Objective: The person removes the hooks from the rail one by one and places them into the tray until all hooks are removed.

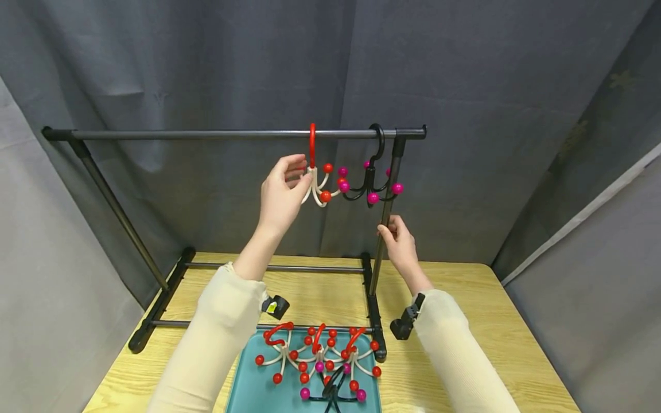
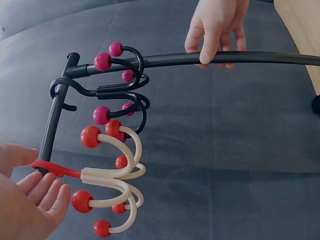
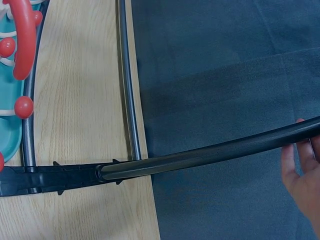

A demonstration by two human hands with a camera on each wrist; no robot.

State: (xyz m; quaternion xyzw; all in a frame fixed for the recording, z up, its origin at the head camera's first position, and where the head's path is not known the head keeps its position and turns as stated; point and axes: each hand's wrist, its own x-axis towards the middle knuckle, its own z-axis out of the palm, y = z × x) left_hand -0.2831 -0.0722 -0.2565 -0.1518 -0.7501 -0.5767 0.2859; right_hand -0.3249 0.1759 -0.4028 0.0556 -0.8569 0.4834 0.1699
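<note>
A clawed hanger with a red hook (image 1: 312, 146), cream prongs and red ball tips hangs from the top rail (image 1: 206, 135) of a dark metal rack. Beside it my left hand (image 1: 281, 192) is held with thumb and fingers spread apart around the red hook, not closed on it, as the left wrist view shows. To its right, near the rail's end, hangs a black hanger (image 1: 370, 180) with magenta ball tips. Lower down, my right hand (image 1: 401, 244) grips the rack's right upright post (image 1: 378, 267) between thumb and fingers.
On the wooden table (image 1: 454, 327), a teal tray (image 1: 245, 384) lies at the front of the rack. Several red-and-cream hangers (image 1: 283, 353) and a black hanger (image 1: 332, 396) with magenta tips lie in it. Grey curtain (image 1: 232, 69) hangs behind the rack.
</note>
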